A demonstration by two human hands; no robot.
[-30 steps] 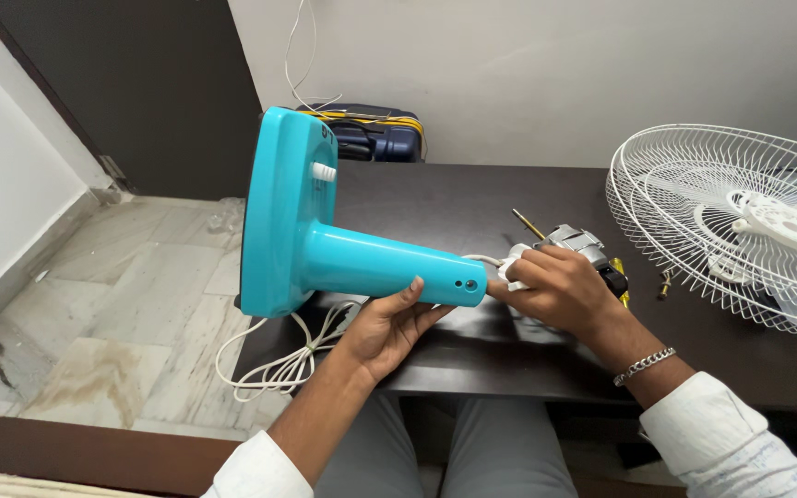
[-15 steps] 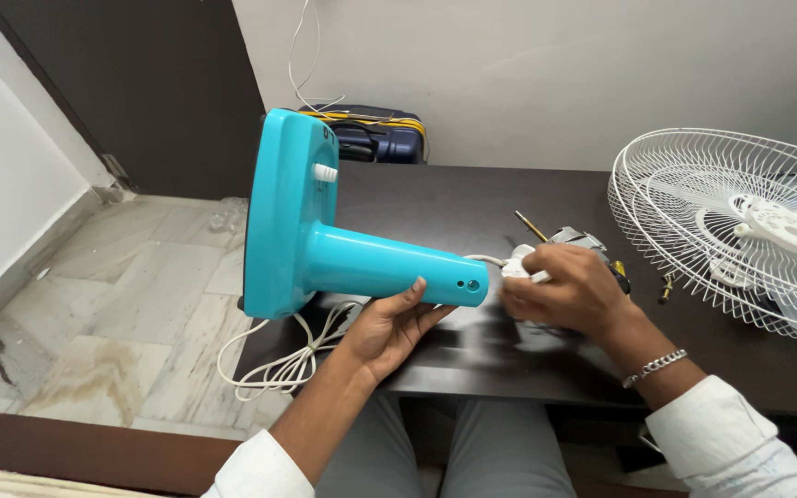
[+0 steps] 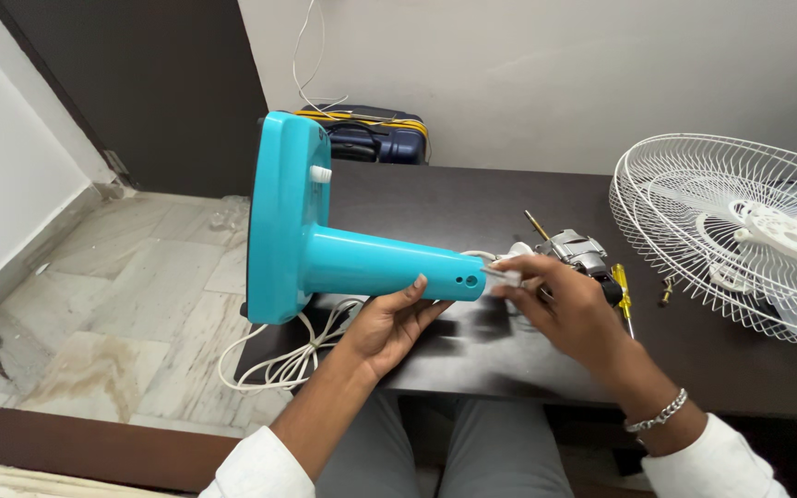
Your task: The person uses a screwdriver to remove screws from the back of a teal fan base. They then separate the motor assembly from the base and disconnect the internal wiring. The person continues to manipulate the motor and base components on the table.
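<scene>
Your left hand (image 3: 387, 325) supports the turquoise fan stand (image 3: 343, 247) from beneath. The stand lies on its side above the near left part of the counter (image 3: 472, 198), with its flat base (image 3: 279, 221) turned to the left and standing on edge, and its neck (image 3: 389, 269) running right toward your other hand. This orientation appears to serve one purpose: it presents the open end of the neck to the right hand so that the wiring at that end can be reached.

Left hand: fingers half curled, palm up, cradling the underside of the neck; the thumb rests along the near side. It is not clenched.

Right hand (image 3: 560, 309): fingertips drawn together in a pinch on a small white fitting (image 3: 502, 271) just at the open end of the neck. A thin white wire (image 3: 480, 255) runs from that end toward the fitting. Whether the fitting is entering or leaving the neck cannot be told.

Surrounding parts:
- The fan motor (image 3: 579, 252) sits on the counter just beyond the right hand, partly hidden by it.
- A yellow-handled screwdriver (image 3: 622, 286) lies just right of the motor.
- The white wire fan guard (image 3: 740, 235) rests at the far right of the counter, well apart from both hands.
- The white power cord (image 3: 279, 360) hangs in loops off the near left edge of the counter, below the base.
- A dark blue case (image 3: 371, 136) stands beyond the far edge of the counter, against the wall.
</scene>
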